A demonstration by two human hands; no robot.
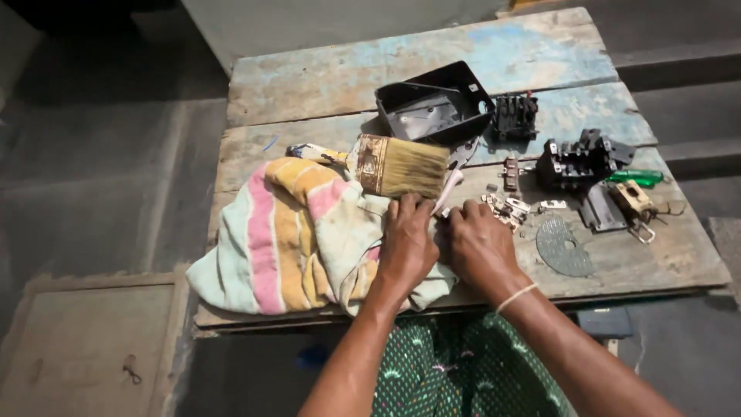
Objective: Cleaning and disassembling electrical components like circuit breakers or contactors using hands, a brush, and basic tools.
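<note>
Left hand point(407, 245) and right hand point(477, 245) curl together on the striped soft cloth point(297, 232); what they grip is hidden, beside the wide wooden paintbrush point(401, 165).

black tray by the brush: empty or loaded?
Looks empty. The black tray lies open side up on the wooden table; only its bare moulded floor shows, the loose parts lying outside it.

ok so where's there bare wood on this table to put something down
Bare wood: the far plank behind the black tray, and the near right corner past the grey perforated disc. Crowded: the striped cloth and paintbrush cover the left; small parts fill the middle by both hands.
</note>
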